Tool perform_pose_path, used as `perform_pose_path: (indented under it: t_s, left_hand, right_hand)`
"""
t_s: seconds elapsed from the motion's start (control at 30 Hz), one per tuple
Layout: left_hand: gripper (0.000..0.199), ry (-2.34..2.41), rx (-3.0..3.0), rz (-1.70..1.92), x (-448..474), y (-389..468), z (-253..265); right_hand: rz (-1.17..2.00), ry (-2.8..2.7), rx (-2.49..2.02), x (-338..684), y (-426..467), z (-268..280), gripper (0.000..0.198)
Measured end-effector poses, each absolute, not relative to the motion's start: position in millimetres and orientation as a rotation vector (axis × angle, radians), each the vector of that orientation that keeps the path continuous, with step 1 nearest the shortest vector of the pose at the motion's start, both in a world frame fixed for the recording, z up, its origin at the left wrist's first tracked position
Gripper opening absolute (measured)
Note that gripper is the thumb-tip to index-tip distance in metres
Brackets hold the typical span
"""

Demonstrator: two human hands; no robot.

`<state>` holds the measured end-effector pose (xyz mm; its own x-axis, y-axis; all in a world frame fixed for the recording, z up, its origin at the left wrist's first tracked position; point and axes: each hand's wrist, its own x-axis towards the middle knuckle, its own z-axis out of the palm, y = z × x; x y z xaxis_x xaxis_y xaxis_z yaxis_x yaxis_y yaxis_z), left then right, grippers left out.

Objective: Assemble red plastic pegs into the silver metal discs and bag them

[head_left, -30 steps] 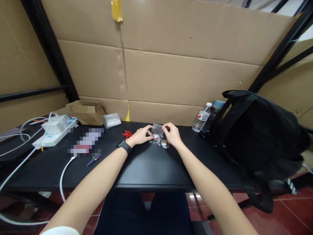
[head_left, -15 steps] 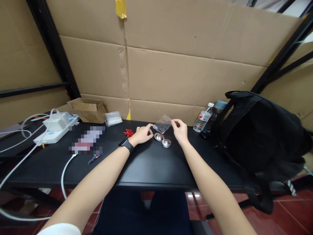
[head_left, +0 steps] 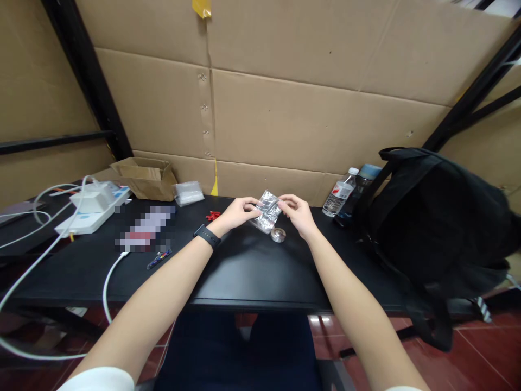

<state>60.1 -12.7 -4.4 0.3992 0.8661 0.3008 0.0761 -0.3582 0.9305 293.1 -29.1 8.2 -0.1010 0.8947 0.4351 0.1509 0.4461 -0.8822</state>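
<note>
A clear plastic bag (head_left: 268, 210), shiny with reflections, is held up between my two hands above the black table. My left hand (head_left: 241, 212), with a dark watch on its wrist, pinches the bag's left side. On the right side, the fingers of my right hand (head_left: 298, 213) grip its edge. A round silvery metal piece (head_left: 278, 234) lies on the table just below the bag. Any second round piece is hidden behind the bag. Small red pieces (head_left: 213, 216) lie in a pile left of my left hand, partly covered by it.
An open cardboard box (head_left: 148, 182) and a stack of clear bags (head_left: 189, 193) stand at the back left. A white power strip (head_left: 91, 209) with cables is further left. Water bottle (head_left: 341, 191) and black backpack (head_left: 435, 233) occupy the right. A small colourful item (head_left: 159, 259) lies near the blurred-out object.
The bag has come down and closer, now spread between both hands in front of one round piece. My left hand has moved up from the table to grip it.
</note>
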Motion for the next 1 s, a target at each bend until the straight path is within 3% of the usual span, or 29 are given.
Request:
perform_pose_path:
  t_s: [0.13,0.37,0.53,0.73,0.87,1.0]
  left_hand:
    - [0.047,0.814,1.685,1.168,60.3,-9.7,-5.6]
    - [0.042,0.927,1.771,1.284,60.8,-8.5,-7.6]
    - [0.029,1.162,2.223,1.463,60.2,-25.6,3.5]
    - [0.055,1.071,2.628,1.174,64.4,-33.9,7.3]
    - [0.028,1.049,2.771,1.112,67.1,-30.2,2.3]
    - [0.018,1.096,2.788,1.175,64.1,-27.7,0.1]
  right_hand:
    - [0.952,-1.595,-0.905,290.5,-28.9,3.3,0.057]
    - [0.899,-1.556,-0.914,292.0,-25.9,1.1,0.059]
    - [0.903,-1.514,-0.96,295.4,-21.4,-3.5,0.073]
    - [0.956,-1.527,-0.977,292.9,-21.5,-6.8,0.085]
    - [1.015,-1.54,-0.984,285.4,-29.4,-1.1,0.085]
    - [1.054,-1.55,-0.928,278.6,-35.6,2.2,0.083]
